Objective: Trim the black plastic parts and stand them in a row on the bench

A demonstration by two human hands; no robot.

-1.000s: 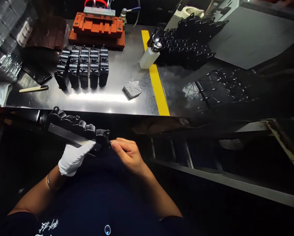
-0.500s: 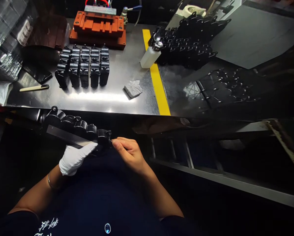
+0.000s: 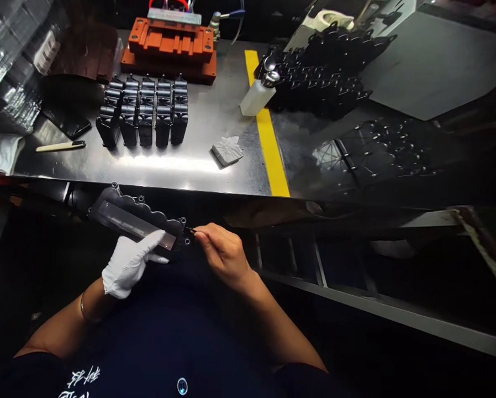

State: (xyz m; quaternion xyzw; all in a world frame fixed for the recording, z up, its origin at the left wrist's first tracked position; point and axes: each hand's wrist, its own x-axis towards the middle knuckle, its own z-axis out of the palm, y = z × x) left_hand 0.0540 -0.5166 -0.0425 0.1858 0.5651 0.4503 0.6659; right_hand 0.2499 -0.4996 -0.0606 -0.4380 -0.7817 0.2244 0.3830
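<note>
In the head view, my left hand (image 3: 127, 262), in a white glove, grips a black moulded plastic part (image 3: 136, 205) with a scalloped edge and small screw eyelets. A lighter, shiny flat strip runs along its face, and my gloved thumb lies across the strip's right end. The part hangs in front of the bench, its right end lower than its left. My bare right hand (image 3: 223, 251) is beside that end with thumb and forefinger pinched. A thin dark sliver (image 3: 191, 229) sticks out of the pinch towards the eyelets; its kind is too small to make out.
On the metal bench (image 3: 157, 171) stand rows of black moulded parts (image 3: 146, 110), an orange fixture (image 3: 171, 41), a white bottle (image 3: 256, 97), a folded white wipe (image 3: 227, 150) and a pen (image 3: 61, 146). Past the yellow tape (image 3: 273, 155), more black parts (image 3: 314, 83) are piled.
The black part has turned so its flat face and strip show more, and its left end has shifted right. My right hand has moved slightly right and up; the thin sliver shows more clearly.
</note>
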